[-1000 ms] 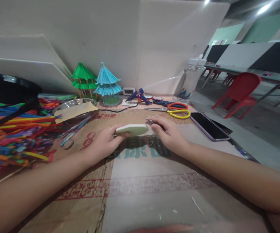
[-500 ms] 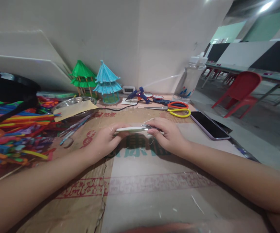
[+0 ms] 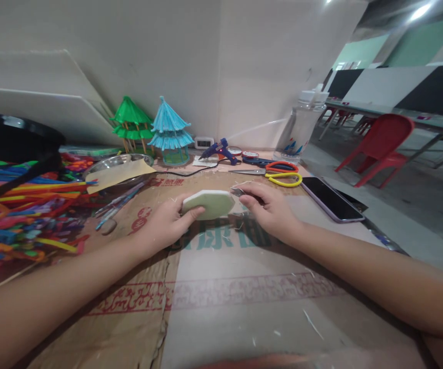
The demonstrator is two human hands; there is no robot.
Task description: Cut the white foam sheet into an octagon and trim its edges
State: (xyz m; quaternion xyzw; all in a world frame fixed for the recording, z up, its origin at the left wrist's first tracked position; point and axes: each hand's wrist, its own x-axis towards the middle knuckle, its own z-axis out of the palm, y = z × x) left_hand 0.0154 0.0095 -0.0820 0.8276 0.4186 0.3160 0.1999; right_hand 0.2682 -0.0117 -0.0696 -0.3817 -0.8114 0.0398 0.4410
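Observation:
My left hand [image 3: 171,218] grips the left end of a flat, many-sided foam board piece [image 3: 210,204], pale green on its face and white along its edge. The thumb lies across the green face. Pinched between the thumb and fingers of my right hand [image 3: 269,207] is a small metal blade [image 3: 237,191], mostly hidden by the fingers. Its tip is close to the board's right end; whether they touch I cannot tell. Thin white shavings lie on the translucent sheet [image 3: 244,318] below.
Colourful pipe cleaners [image 3: 25,215] crowd the left. Behind stand a green paper-roofed model [image 3: 131,120], a blue one [image 3: 170,125], a hot glue gun [image 3: 219,149] and a plastic bottle [image 3: 296,128]. Scissors [image 3: 283,173] and a phone [image 3: 332,199] lie at the right.
The foam board has tilted from edge-on so that its green face shows. My right hand has moved slightly right, with the blade drawn off the board's edge.

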